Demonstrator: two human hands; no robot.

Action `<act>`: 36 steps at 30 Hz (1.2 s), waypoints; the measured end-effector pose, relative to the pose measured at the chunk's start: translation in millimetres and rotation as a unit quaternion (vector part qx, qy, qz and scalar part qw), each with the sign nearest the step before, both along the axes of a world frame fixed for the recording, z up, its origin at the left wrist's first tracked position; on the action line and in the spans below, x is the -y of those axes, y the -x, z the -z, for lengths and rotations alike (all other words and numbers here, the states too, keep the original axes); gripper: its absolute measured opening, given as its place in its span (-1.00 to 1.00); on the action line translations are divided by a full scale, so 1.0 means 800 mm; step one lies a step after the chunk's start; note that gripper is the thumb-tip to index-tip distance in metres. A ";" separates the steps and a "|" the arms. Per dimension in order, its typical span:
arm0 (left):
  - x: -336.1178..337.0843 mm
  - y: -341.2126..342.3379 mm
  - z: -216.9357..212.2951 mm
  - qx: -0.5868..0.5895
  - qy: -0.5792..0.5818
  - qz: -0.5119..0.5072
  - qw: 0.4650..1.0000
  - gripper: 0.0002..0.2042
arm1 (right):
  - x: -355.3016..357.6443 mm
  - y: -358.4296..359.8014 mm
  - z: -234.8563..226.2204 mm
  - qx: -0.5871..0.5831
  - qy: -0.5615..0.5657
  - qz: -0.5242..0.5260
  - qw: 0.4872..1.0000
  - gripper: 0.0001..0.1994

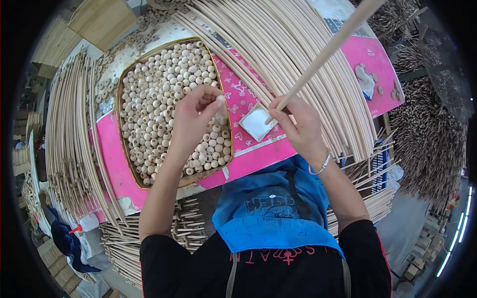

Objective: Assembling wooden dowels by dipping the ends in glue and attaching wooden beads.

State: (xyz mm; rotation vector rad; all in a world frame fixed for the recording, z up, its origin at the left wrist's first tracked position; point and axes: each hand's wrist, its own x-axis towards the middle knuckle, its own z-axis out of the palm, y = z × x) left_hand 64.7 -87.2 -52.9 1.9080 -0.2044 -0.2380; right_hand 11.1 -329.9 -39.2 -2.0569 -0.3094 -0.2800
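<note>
My left hand [195, 113] is raised over the right part of a tray, its thumb and fingers pinched on a small pale wooden bead [220, 99]. The tray [228, 111] has a yellowish rim and is full of round wooden beads [164, 94] with drilled holes. A long wooden rod [330, 52] slants up to the right out of my right hand [302, 124], whose fingers close round it near its lower end. That end hangs at a small square dish of white paste [256, 124]; whether it touches the paste I cannot tell.
Many loose rods [293, 44] lie side by side across the pink-covered table [243, 153]. More rods [69, 134], some with rings on them, line the left side. A white cloth [365, 82] rests at the right. Big rod bundles [427, 124] stand beyond the table's right edge.
</note>
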 end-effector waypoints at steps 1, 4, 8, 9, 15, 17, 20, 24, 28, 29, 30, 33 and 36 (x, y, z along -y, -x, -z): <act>-0.001 0.009 -0.004 -0.024 0.075 -0.011 0.997 -0.82 | -0.003 -0.001 0.008 -0.001 0.000 -0.001 1.000 -0.91; -0.003 0.036 -0.004 -0.086 0.189 -0.032 0.978 -0.78 | -0.008 -0.004 0.023 0.007 0.015 -0.014 1.000 -0.92; -0.005 0.056 0.011 -0.147 0.249 -0.069 0.955 -0.75 | -0.010 0.002 0.022 0.005 0.025 -0.003 1.000 -0.92; -0.004 0.060 0.014 -0.161 0.270 -0.079 0.946 -0.75 | -0.008 0.003 0.020 -0.006 0.016 0.003 1.000 -0.92; 0.005 0.063 0.015 -0.176 0.323 -0.094 0.925 -0.75 | -0.001 0.005 -0.001 0.031 -0.026 0.015 0.999 -0.93; 0.010 0.063 0.016 -0.174 0.332 -0.090 0.923 -0.75 | 0.002 0.007 0.010 0.021 -0.030 0.025 0.999 -0.92; 0.021 0.062 0.012 -0.166 0.341 -0.085 0.921 -0.75 | 0.019 0.009 0.030 -0.017 -0.041 0.045 0.998 -0.91; 0.028 0.060 0.005 -0.169 0.354 -0.073 0.917 -0.74 | 0.031 0.005 0.018 -0.051 -0.138 0.078 0.986 -0.89; 0.045 0.062 0.001 -0.175 0.379 -0.058 0.907 -0.70 | 0.038 0.007 -0.022 -0.034 -0.227 0.057 0.972 -0.84; 0.050 0.064 -0.001 -0.180 0.381 -0.036 0.906 -0.70 | 0.037 0.009 -0.031 -0.033 -0.228 0.057 0.971 -0.84; 0.055 0.065 -0.003 -0.179 0.380 -0.036 0.907 -0.70 | 0.034 0.011 -0.038 -0.017 -0.245 0.056 0.968 -0.84; 0.070 0.072 -0.007 -0.228 0.396 -0.046 0.888 -0.69 | 0.023 0.020 -0.048 0.007 -0.285 0.050 0.957 -0.84; 0.080 0.076 -0.005 -0.236 0.422 -0.034 0.874 -0.67 | 0.022 0.023 -0.045 0.018 -0.310 0.038 0.950 -0.85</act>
